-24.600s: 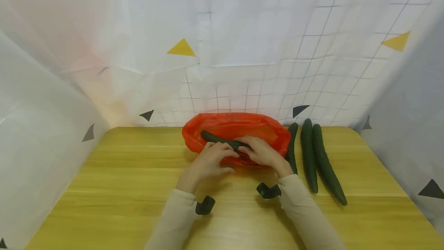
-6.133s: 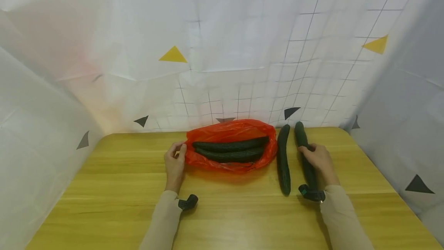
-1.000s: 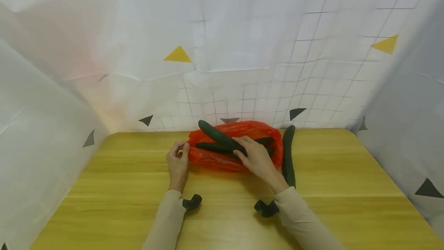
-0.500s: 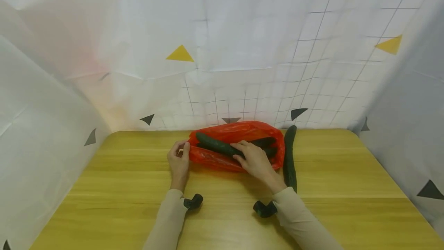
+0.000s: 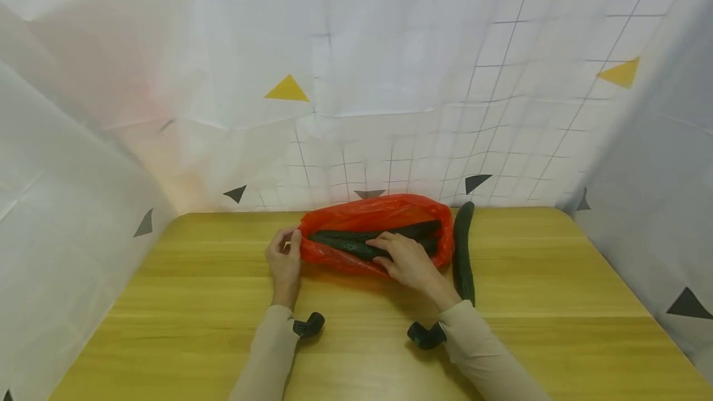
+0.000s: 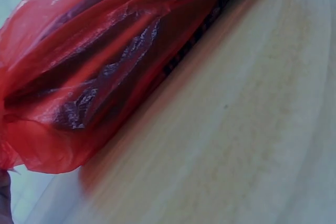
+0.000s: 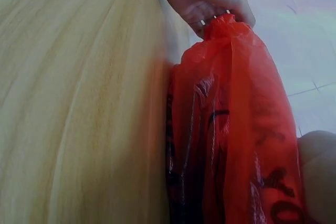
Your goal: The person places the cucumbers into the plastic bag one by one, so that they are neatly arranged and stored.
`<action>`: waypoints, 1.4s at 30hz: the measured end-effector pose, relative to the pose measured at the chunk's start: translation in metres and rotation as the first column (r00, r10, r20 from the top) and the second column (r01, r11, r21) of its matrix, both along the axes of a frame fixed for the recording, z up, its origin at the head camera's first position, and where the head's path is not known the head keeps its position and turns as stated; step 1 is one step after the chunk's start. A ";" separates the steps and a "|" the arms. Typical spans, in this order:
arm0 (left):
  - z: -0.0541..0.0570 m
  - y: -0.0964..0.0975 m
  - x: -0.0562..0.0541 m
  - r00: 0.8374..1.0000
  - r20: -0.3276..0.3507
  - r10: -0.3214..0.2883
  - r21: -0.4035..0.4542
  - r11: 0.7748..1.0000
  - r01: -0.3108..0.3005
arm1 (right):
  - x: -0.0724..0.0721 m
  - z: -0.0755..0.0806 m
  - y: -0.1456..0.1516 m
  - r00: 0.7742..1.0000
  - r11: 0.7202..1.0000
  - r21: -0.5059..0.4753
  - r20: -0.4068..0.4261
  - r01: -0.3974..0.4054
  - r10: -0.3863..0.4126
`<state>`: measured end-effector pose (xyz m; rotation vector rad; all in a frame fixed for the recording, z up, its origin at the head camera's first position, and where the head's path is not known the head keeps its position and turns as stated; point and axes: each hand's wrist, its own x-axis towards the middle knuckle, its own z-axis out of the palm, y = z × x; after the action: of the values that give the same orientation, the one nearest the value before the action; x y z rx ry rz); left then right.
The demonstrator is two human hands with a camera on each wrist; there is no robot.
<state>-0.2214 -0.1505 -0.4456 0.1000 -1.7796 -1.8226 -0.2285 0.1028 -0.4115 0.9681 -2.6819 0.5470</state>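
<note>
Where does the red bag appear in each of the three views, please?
Head: the red bag lies just below the picture's centre, slightly right.
Left wrist: the red bag fills the upper left.
Right wrist: the red bag stands right of centre, reaching the bottom edge.
Shared landmark: the wooden tabletop.

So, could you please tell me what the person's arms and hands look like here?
Both arms wear plain, long beige sleeves: a left sleeve and a right sleeve. The left hand and right hand wear no gloves. A dark, bent wrist camera sticks out at the left cuff and the right.
</note>
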 end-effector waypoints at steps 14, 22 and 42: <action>-0.002 -0.002 -0.002 1.000 -0.015 -0.004 -0.005 1.000 0.004 | 0.003 0.001 0.004 0.998 0.995 0.087 0.044 -0.057 0.053; -0.002 -0.001 -0.002 1.000 -0.011 0.004 0.007 1.000 -0.004 | 0.003 -0.001 0.004 0.996 0.993 0.091 0.058 -0.072 0.067; -0.001 -0.001 -0.001 1.000 -0.023 -0.015 -0.024 1.000 0.015 | 0.003 -0.002 0.004 0.995 0.993 0.093 0.079 -0.071 0.064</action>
<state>-0.2226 -0.1512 -0.4461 0.0560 -1.7893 -1.8056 -0.2251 0.1069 -0.4137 1.0882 -2.7741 0.4810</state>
